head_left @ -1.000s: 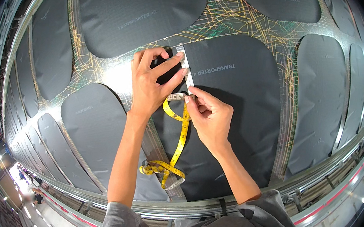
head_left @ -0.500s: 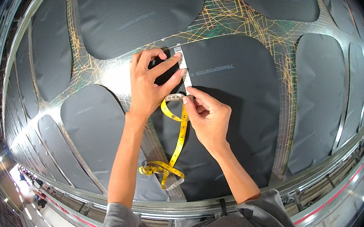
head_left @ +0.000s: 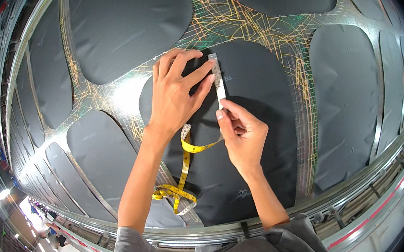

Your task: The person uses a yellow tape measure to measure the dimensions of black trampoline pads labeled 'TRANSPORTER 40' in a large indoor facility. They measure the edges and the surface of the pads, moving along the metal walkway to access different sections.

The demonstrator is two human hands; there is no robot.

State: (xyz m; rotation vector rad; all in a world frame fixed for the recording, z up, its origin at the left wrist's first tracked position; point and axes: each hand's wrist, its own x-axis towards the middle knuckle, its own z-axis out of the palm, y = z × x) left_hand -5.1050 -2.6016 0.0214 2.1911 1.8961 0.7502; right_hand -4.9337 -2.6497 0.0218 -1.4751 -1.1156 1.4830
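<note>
A soft tape measure (head_left: 186, 161), yellow with a pale underside and a metal tip, lies across a black rounded panel (head_left: 268, 152). My left hand (head_left: 176, 89) rests with fingers spread, its index fingertip and thumb against the tape's left edge just below the tip. Lower down, my right hand (head_left: 245, 135) pinches the tape between thumb and index finger, so a short straight length runs between the hands. From the right hand the tape loops left, then runs down to a tangled heap near the panel's lower left edge.
More black rounded panels (head_left: 342, 101) lie around on a glossy surface (head_left: 131, 91) criss-crossed with yellow, orange and green lines. A metal rail (head_left: 161, 234) edges the table in front of me. Beyond it runs a red-striped floor strip (head_left: 370, 215).
My hands and the tape's tip have moved right across the panel, away from its upper left edge. The view has shifted, and the tape's loop now hangs further left of my right hand.
</note>
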